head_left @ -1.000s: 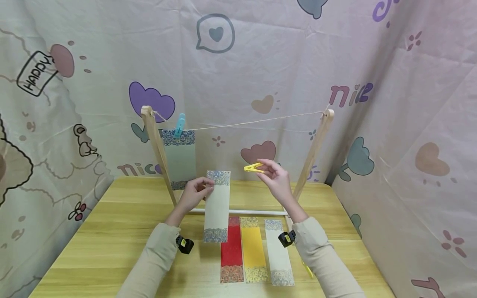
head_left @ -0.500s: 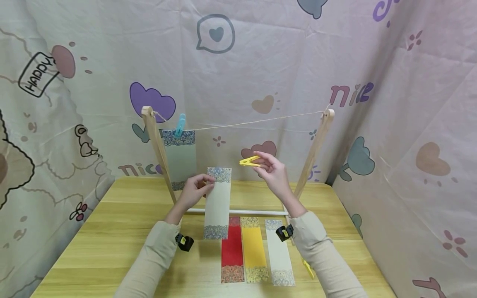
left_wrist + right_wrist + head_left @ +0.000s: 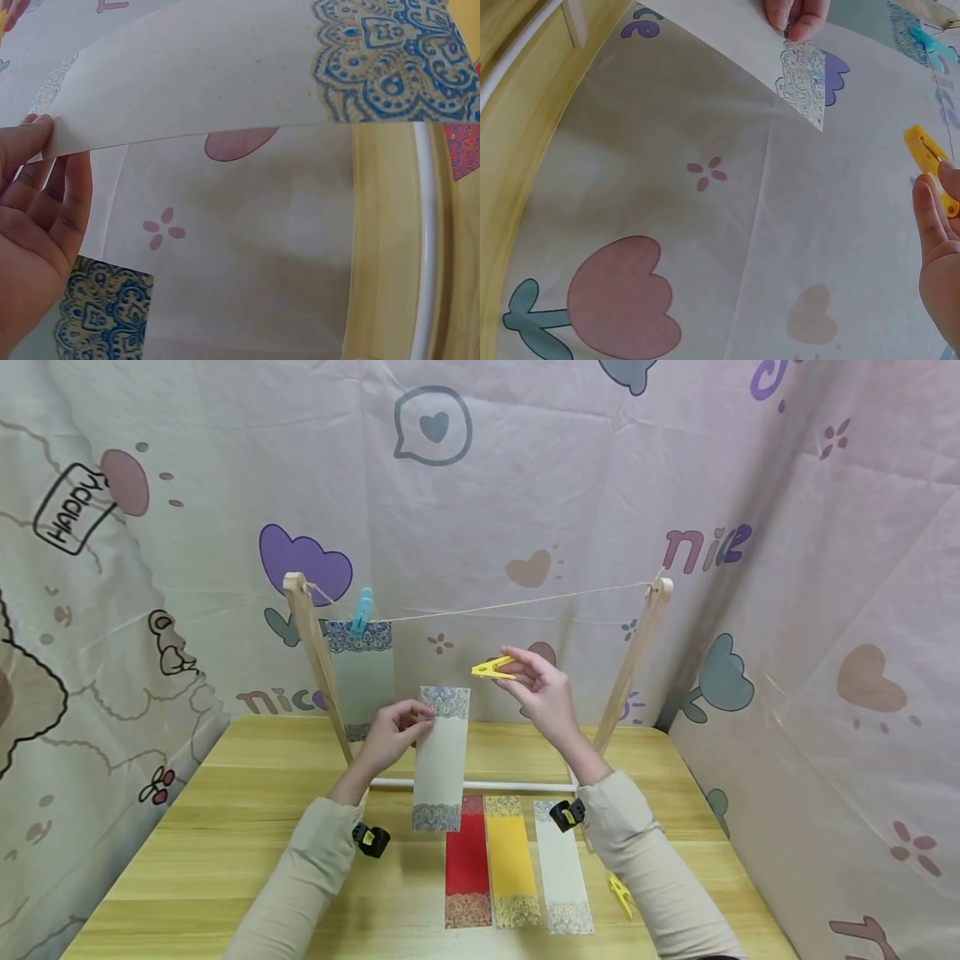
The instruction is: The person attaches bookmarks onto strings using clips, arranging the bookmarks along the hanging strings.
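My left hand [image 3: 392,735] pinches the left edge of a cream paper strip [image 3: 439,768] with blue lace-patterned ends, held upright above the table. In the left wrist view, thumb and fingers grip the strip [image 3: 202,75] near one end. My right hand [image 3: 542,697] pinches a yellow clothespin [image 3: 492,668] by its handles, its nose toward the left, up and to the right of the strip's top. A string [image 3: 517,603] runs behind and above both hands. On its left part a blue clothespin [image 3: 362,612] holds a pale green strip [image 3: 364,685] with blue lace ends.
Wooden posts [image 3: 630,664] carry the string, with a white rod [image 3: 487,786] low between them. On the table [image 3: 180,852] lie a red strip [image 3: 467,860], a yellow strip [image 3: 512,864], another cream strip [image 3: 562,877] and a second yellow clothespin [image 3: 620,894]. A printed cloth stands behind.
My right hand has moved up and left with the yellow clothespin, closer to the cream strip's top. My left hand has raised the strip slightly.
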`<state>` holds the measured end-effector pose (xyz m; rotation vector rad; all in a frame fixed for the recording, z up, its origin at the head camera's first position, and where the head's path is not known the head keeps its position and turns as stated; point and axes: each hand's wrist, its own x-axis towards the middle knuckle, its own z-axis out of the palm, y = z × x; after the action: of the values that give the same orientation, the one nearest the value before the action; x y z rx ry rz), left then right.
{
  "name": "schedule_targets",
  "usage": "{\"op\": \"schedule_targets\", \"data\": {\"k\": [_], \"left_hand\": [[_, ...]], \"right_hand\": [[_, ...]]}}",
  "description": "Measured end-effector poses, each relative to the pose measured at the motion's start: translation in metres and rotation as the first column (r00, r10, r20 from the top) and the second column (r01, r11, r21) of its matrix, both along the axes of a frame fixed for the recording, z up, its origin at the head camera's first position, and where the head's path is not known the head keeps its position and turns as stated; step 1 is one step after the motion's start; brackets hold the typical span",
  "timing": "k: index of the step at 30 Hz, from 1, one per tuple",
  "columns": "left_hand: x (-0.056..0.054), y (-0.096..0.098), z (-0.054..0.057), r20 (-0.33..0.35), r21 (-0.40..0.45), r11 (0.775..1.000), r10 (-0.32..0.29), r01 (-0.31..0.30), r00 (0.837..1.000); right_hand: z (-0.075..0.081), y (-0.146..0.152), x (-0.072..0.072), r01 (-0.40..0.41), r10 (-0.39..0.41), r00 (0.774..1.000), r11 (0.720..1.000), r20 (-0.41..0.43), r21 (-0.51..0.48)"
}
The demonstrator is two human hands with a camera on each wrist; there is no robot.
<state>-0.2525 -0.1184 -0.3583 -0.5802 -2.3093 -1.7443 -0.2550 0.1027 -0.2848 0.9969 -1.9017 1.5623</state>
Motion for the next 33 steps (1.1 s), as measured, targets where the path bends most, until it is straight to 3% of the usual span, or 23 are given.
{"op": "schedule_targets", "data": {"k": [8,16,33], "left_hand": [[0.001,0.0,0.008,-0.005,-0.008,1.0,-0.002,0.002,1.0],[-0.002,-0.001,0.013,-0.047,-0.004,1.0,-0.005,0.005,0.999],[-0.005,-0.003,0.027,-0.099,-0.018,0.999,0.027,-0.028,0.995]], "right_hand": [[0.009,-0.005,-0.001,-0.016,0.016,1.0,1.0,-0.003,-0.014],[0.008,-0.008,-0.018,-0.03,0.028,0.997,0.999,-0.069,-0.031],[0.026,-0.017,-0.019,-0.06,0.052,0.992,0.996,-0.115,-0.066]]}}
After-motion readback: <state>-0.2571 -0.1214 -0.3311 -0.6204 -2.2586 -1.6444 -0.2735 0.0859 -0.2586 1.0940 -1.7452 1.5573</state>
